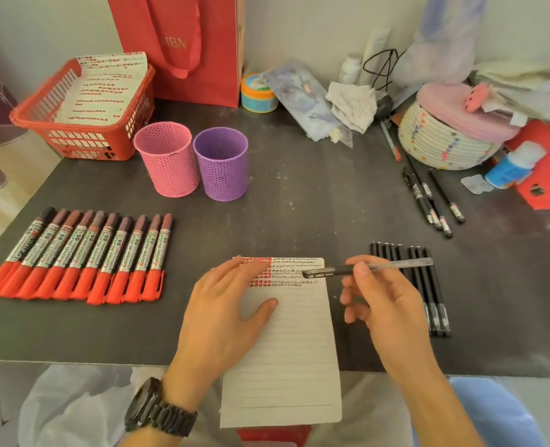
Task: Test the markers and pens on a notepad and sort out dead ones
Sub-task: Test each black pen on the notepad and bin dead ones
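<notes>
Notepad (286, 350) lay at six o'clock on the dark table (299, 204), its lower part hanging past the near edge. Its lined top sheet carried red squares at the upper left and rows of small black marks at the upper right. The left hand (225, 314), with a dark watch (157, 408) on its wrist, rested flat on the pad's left side, fingers straight and reaching the red squares. The right hand (386, 304) pinched a black pen (331, 271) between thumb and fingers. The pen lay nearly level, its dark end over the pad's upper right corner and its clear end pointing toward three o'clock. Whether it touched the paper could not be told.

At three o'clock from the pad a row of black pens (435, 295) lay side by side, partly hidden behind the right hand. At nine o'clock a row of markers (80, 259) with red caps lay packed together, caps toward the near edge. At eleven o'clock stood a pink cup (167, 159) and a purple cup (222, 164), upright and just beside each other. Farther out at ten o'clock sat a red basket (83, 140) holding marked sheets, with a red bag (183, 43) behind it. At two o'clock a few loose pens (431, 201) lay near a woven basket (441, 143).
</notes>
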